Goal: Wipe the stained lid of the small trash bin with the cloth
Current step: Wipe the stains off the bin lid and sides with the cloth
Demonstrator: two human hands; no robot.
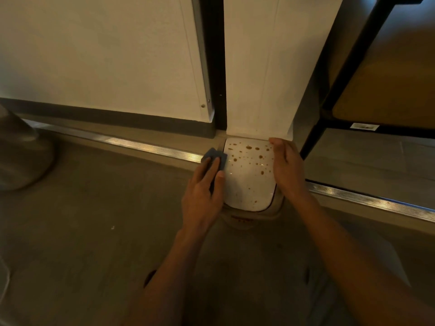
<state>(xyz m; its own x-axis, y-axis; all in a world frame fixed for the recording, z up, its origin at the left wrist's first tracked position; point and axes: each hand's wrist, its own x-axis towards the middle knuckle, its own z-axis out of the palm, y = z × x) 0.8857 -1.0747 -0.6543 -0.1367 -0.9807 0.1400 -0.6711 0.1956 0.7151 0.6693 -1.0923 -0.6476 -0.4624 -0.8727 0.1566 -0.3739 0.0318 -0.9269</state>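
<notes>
1. Grey floor [94,231] fills the near ground, crossed farther back by a ribbed metal threshold strip [146,143].
2. Both forearms reach forward from the bottom edge to the small trash bin [253,214], which stands against a white wall panel [256,67].
3. Its white lid [247,182] is closed and speckled with brown stains [249,147].
4. The left hand [202,194] presses the blue cloth [50,156] at the lid's left edge, fingers laid straight over it.
5. The right hand [288,168] lies along the lid's right edge, fingers loosely extended, gripping nothing.
6. A black shelf frame [339,90] stands to the right; a grey rounded base [21,158] sits far left.
</notes>
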